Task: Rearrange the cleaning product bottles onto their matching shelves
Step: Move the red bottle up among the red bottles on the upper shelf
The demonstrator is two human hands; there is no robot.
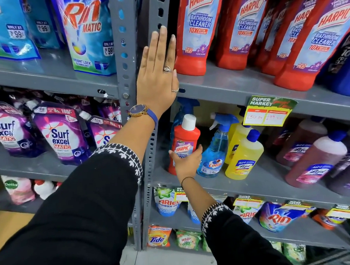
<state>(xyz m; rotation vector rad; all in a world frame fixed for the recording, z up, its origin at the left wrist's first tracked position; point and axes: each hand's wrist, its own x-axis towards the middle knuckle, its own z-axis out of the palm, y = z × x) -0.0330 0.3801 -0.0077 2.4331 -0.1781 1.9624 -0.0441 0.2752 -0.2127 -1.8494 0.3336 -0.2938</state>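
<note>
A small red Harpic bottle with a white cap stands at the left end of the middle shelf. My right hand is closed around its lower body. My left hand lies flat, fingers straight, against the grey upright post beside the upper shelf. On that upper shelf stands a row of large red Harpic bottles. Right of the held bottle stand a blue Colin spray bottle and yellow Lizol bottles.
Pinkish-brown Lizol bottles fill the middle shelf's right side. A yellow price tag hangs from the upper shelf's edge. Rin pouches and Surf Excel pouches fill the left rack. Ariel and Rin packs sit lower down.
</note>
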